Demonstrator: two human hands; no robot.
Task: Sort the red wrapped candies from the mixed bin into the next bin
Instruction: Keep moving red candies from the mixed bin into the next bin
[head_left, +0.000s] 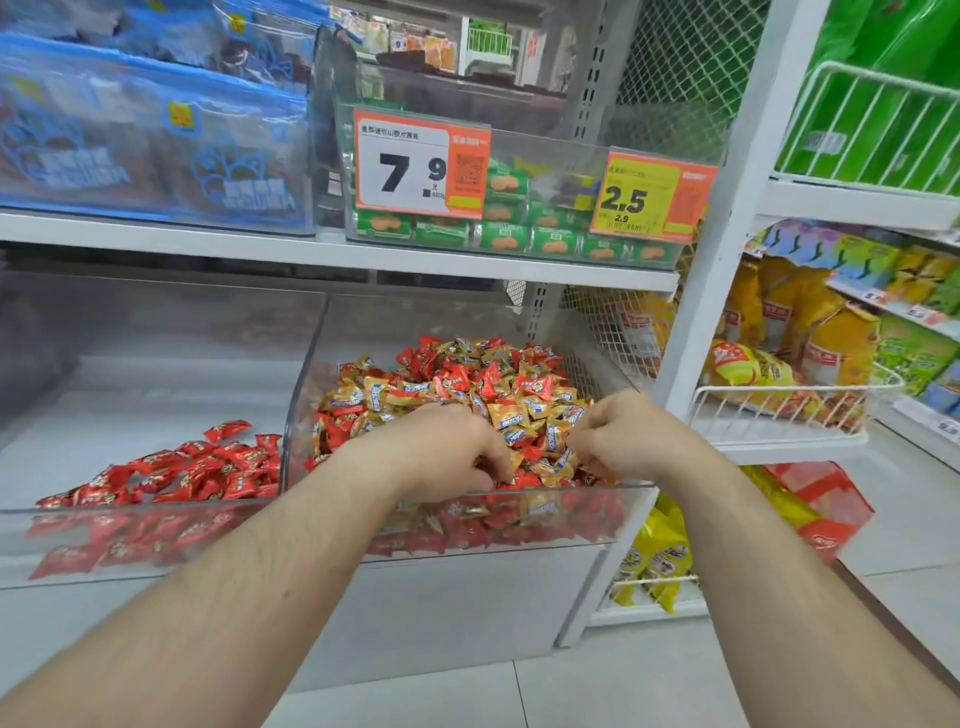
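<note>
Here, both forearms reach forward over the front wall of the mixed bin (332, 358), a clear box heaped with red and gold candies (457, 387) lying every way, no common axis. Left hand (441, 449) palm-down, fingers curled into the pile near a red wrapper; whether they grasp it, cannot tell. Right hand (621, 428) likewise curled, grip unclear. Sorted red candies (208, 470) lie in the next bin (130, 512), leftward.

Both bare forearms reach forward from the near edge, converging toward the middle. The left hand (447, 452) and right hand (626, 431) sit close together, palms down, fingers curled downward.
</note>
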